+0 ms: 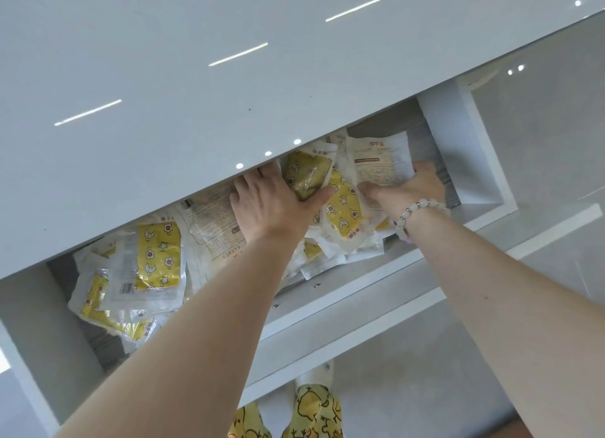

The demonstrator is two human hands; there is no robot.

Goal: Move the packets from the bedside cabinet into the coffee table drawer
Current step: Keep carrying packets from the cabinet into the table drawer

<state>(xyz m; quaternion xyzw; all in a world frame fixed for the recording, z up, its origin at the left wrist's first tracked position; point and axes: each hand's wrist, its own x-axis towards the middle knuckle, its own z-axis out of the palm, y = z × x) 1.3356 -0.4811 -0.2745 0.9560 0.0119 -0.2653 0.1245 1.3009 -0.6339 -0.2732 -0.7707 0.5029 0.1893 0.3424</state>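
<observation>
Fingers (pixel 241 192) of left hand (pixel 273 206) lie flat on packets (pixel 157 257); right hand (pixel 411 188) grips white packet (pixel 381 164).

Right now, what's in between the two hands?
A few packets, yellow with stars and moons, lie between the left hand and the right hand. The head view shows them.

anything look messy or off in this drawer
The packets lie in a loose jumble in the drawer: overlapping, tilted, some yellow side up, some print side up, none stacked. Nothing looks torn or spilled.
</observation>
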